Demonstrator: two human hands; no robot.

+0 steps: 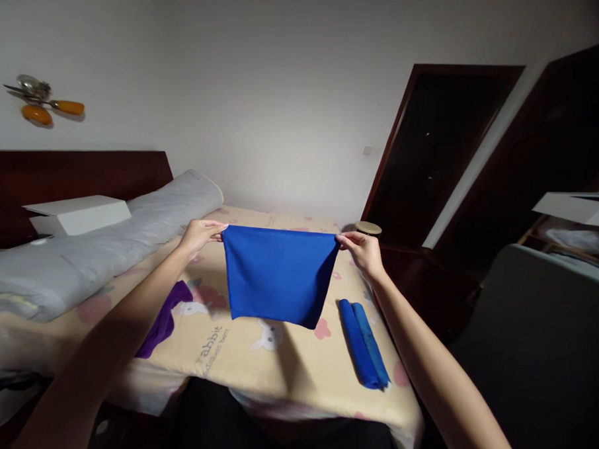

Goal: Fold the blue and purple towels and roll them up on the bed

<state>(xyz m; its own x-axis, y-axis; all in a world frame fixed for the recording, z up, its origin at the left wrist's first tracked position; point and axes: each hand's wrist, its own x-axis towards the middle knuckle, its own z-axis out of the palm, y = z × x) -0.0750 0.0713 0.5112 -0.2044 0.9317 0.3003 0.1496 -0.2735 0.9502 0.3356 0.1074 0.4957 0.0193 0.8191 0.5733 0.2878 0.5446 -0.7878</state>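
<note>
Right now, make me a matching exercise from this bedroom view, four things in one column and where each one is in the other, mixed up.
Things:
1. blue cloth
2. rolled blue cloth
3. purple cloth
4. white box

Places:
A. on the grey bolster, by the headboard
B. held up by its top corners between both hands
C. on the bed, under the left arm
D. on the bed, right of the hanging cloth

Pairs: 1-B, 2-D, 3-C, 4-A

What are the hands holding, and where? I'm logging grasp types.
A blue cloth, held up by its top corners: left hand on one, right hand on the other.
</note>
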